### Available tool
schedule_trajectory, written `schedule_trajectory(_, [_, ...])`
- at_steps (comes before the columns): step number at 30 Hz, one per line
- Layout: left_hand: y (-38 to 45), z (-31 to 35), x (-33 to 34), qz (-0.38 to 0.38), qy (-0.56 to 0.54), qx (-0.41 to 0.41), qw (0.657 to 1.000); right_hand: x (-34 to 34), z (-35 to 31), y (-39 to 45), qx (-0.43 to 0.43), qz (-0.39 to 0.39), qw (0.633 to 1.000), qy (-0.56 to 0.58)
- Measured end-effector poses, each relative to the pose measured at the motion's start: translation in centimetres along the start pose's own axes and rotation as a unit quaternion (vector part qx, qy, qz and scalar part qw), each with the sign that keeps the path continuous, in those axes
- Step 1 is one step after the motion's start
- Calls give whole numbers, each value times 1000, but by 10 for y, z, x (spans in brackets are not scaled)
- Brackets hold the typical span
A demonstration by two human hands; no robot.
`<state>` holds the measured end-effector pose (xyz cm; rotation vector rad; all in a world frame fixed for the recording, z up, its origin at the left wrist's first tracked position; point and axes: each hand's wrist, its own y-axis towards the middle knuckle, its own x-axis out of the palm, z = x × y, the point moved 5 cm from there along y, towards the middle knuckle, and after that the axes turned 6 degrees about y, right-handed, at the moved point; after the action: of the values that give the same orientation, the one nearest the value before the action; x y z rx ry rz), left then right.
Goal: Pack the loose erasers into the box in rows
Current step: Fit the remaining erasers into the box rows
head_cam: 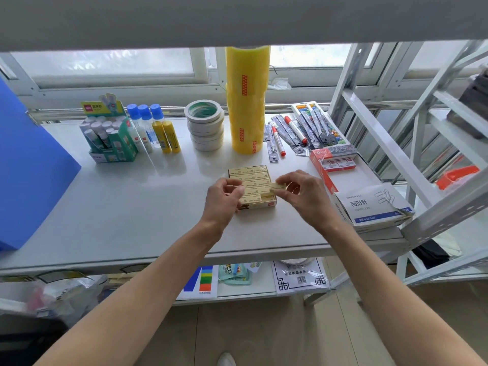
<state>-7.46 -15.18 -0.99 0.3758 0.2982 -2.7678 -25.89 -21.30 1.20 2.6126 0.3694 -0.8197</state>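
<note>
1. The right hand (pixel 303 196) pinches one cream-coloured eraser (pixel 277 188) between thumb and curled fingertips, holding it just above the near right part of the box (pixel 260 204).
2. The left hand (pixel 224 200) sits at the box's left edge, its fingers curled inward over the rim; the thumb and fingertips seem to meet on something small, but whether they hold an eraser or only touch the packed ones — I cannot tell.
3. Between the two sets of fingers lies the box itself, open-topped and yellow, resting on the white table (pixel 132 202). The packed erasers (pixel 249 174) fill it in rows running left to right, stacked away from the fingers toward the far rim.
4. The nearest row, right under the held eraser, looks only partly filled — a gap shows at its right end.
5. Beyond the fingers, well apart from them, stands a tall stack of yellow tape rolls (pixel 247 99), with a shorter stack of white tape rolls (pixel 205 128) just to its left.
6. Farther left of those are blue-capped glue bottles (pixel 149 125) and a green box of glue sticks (pixel 111 133).
7. To the right of the right hand's fingers lie a paper clip box (pixel 372 204) and a red box of staples (pixel 334 157); beyond them, red markers (pixel 278 140) and packaged pens.
8. A blue folder (pixel 29 175) stands far off to the left of the left hand.
</note>
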Motion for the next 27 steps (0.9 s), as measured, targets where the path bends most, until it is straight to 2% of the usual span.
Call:
schedule_trajectory(3, [5,-9,-11,24,35,-21,999,3,3,8,-10,-62,997,-34])
schedule_trajectory(7, [5,-19,-11,4,71,-48,996,19,4,13,-18,-122,991,-51])
schedule_trajectory(13, [4,-26,-8,-12,86,-62,994,27,6,16,-3,-142,987,-68])
schedule_trajectory(23, [8,-29,-10,-7,87,-53,995,29,7,13,14,-111,987,-112])
schedule_trajectory(27, [8,-31,-13,4,83,-45,996,34,0,15,22,-115,976,-184])
